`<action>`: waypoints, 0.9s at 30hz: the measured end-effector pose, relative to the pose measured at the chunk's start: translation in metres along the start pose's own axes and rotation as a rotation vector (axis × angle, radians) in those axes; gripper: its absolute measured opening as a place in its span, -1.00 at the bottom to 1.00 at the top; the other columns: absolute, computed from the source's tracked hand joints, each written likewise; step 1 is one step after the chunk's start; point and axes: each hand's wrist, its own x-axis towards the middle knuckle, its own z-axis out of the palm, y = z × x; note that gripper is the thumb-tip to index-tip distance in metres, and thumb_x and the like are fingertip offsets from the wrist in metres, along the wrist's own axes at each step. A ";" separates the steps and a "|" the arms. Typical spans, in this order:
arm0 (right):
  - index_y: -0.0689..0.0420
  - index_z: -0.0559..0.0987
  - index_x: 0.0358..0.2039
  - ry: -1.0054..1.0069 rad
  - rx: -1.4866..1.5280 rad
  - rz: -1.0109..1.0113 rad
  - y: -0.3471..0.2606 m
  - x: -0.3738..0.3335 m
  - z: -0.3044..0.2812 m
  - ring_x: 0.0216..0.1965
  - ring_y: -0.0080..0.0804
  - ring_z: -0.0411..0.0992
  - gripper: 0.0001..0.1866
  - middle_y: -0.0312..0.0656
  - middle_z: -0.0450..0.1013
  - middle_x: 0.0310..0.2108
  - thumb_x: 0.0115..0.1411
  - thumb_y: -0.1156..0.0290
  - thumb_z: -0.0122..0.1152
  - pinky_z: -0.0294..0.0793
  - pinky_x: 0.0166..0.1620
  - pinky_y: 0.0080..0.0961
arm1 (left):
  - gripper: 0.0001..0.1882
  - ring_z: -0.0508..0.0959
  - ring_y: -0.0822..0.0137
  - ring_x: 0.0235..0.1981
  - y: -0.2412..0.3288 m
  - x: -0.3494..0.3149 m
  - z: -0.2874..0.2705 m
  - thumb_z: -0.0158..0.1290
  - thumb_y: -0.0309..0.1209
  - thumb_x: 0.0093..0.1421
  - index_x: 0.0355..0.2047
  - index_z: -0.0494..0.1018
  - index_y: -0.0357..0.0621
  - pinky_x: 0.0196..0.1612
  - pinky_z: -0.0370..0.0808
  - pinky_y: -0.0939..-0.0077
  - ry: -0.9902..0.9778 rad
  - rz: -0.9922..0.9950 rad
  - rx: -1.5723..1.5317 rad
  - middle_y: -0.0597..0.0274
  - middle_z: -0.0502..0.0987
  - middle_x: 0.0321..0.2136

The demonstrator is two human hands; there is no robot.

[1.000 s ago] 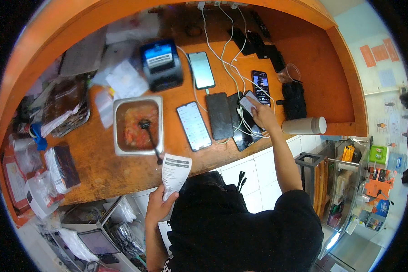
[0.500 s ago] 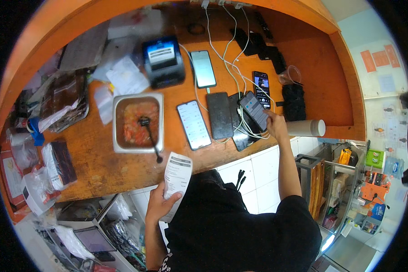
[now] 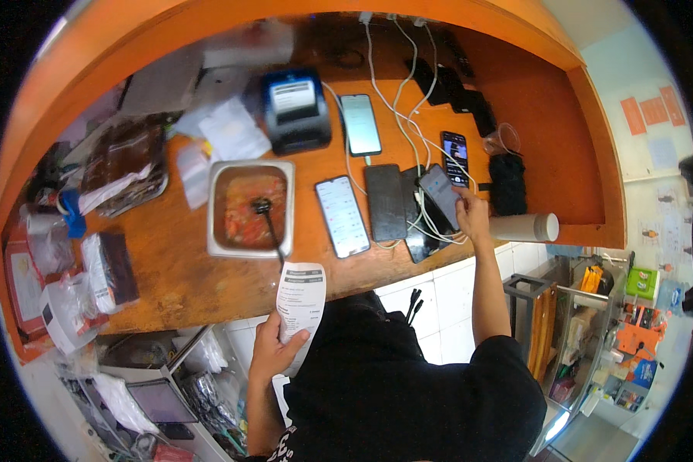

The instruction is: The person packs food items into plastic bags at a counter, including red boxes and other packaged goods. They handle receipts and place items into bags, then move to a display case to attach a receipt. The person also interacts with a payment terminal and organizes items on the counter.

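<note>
My left hand [image 3: 276, 344] is closed around a long white paper receipt [image 3: 302, 296], with the thumb across its lower part. The receipt stands upright between my body and the table edge. To the right, the fingers of my right hand [image 3: 473, 219] are bent and closed at the lower right edge of a dark smartphone [image 3: 442, 194] with a lit grey screen. That phone lies slanted over another dark phone or tablet [image 3: 423, 248] and white charging cables [image 3: 410, 119]. A black phone [image 3: 386, 202] and a white-screened phone [image 3: 342, 217] lie to its left.
A metal food pan [image 3: 212, 208] of reddish chopped food holds a black ladle [image 3: 262, 206]. Behind stand a label printer [image 3: 297, 112] and a charging phone [image 3: 360, 123]. A black-screened phone [image 3: 455, 154], a black pouch [image 3: 508, 185] and a pale cylinder [image 3: 525, 227] are at right.
The whole view has shifted slightly, so the table things sit farther right. The receipt is turned a little more upright and faces me. My right hand stays at the slanted phone.
</note>
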 end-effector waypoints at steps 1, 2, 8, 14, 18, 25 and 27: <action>0.09 0.64 -0.19 -0.003 0.045 0.038 -0.009 0.004 0.000 -0.68 -0.21 0.38 -0.74 0.01 0.38 -0.70 0.11 0.49 0.08 0.37 -0.51 -0.29 | -0.52 0.64 0.21 -0.17 0.002 -0.002 -0.003 0.23 -0.36 0.09 -0.02 0.40 -0.32 -0.11 0.52 0.39 0.025 0.014 -0.034 0.00 0.64 -0.24; 0.14 0.65 -0.26 -0.008 0.052 -0.009 -0.020 0.009 0.001 -0.72 -0.39 0.28 -0.79 -0.09 0.33 -0.75 0.10 0.49 0.11 0.29 -0.56 -0.41 | -0.53 0.64 0.23 -0.17 0.005 -0.005 -0.006 0.23 -0.38 0.08 -0.02 0.41 -0.32 -0.10 0.52 0.39 0.041 0.021 -0.014 0.01 0.64 -0.24; 0.14 0.65 -0.30 -0.081 0.214 -0.278 -0.114 0.052 0.034 -0.70 -0.44 0.30 -0.82 -0.17 0.32 -0.75 0.08 0.49 0.17 0.28 -0.55 -0.45 | -0.30 0.63 0.25 -0.19 0.015 -0.020 -0.021 0.28 -0.50 0.04 0.16 0.20 -0.29 -0.12 0.53 0.43 0.190 0.123 -0.005 -0.01 0.61 -0.19; 0.16 0.56 -0.10 -0.233 0.209 -0.512 -0.222 0.130 0.077 -0.44 -0.26 0.42 -0.64 -0.10 0.42 -0.50 0.04 0.48 0.23 0.39 -0.35 -0.33 | -0.20 0.60 0.29 -0.22 0.021 -0.034 -0.030 0.22 -0.63 0.08 0.26 0.04 -0.24 -0.14 0.53 0.50 0.693 0.318 -0.285 0.02 0.56 -0.23; 0.09 0.49 0.04 -0.083 0.023 -0.743 -0.277 0.186 0.099 -0.14 -0.06 0.41 -0.49 -0.01 0.43 -0.16 0.01 0.46 0.29 0.42 -0.08 -0.25 | -0.50 0.54 0.32 -0.11 0.024 -0.048 -0.045 0.14 -0.67 0.10 0.09 0.36 -0.34 -0.02 0.46 0.46 0.678 0.357 0.026 0.00 0.53 -0.16; 0.05 0.36 0.18 -0.243 -0.419 -0.731 -0.328 0.218 0.112 0.12 0.11 0.32 -0.27 0.08 0.40 0.07 -0.03 0.29 0.41 0.30 0.16 -0.04 | -0.28 0.47 0.26 0.04 0.018 -0.062 -0.032 0.08 -0.72 0.08 0.28 0.12 -0.40 0.10 0.40 0.42 0.770 0.188 -0.353 -0.07 0.42 0.06; 0.04 0.37 0.18 -0.333 -0.422 -0.685 -0.332 0.226 0.113 0.08 0.07 0.37 -0.29 0.08 0.45 0.02 -0.02 0.27 0.40 0.32 0.14 -0.01 | -0.27 0.47 0.26 0.04 0.014 -0.063 -0.029 0.06 -0.74 0.08 0.28 0.10 -0.41 0.10 0.39 0.42 0.785 0.168 -0.305 -0.08 0.42 0.06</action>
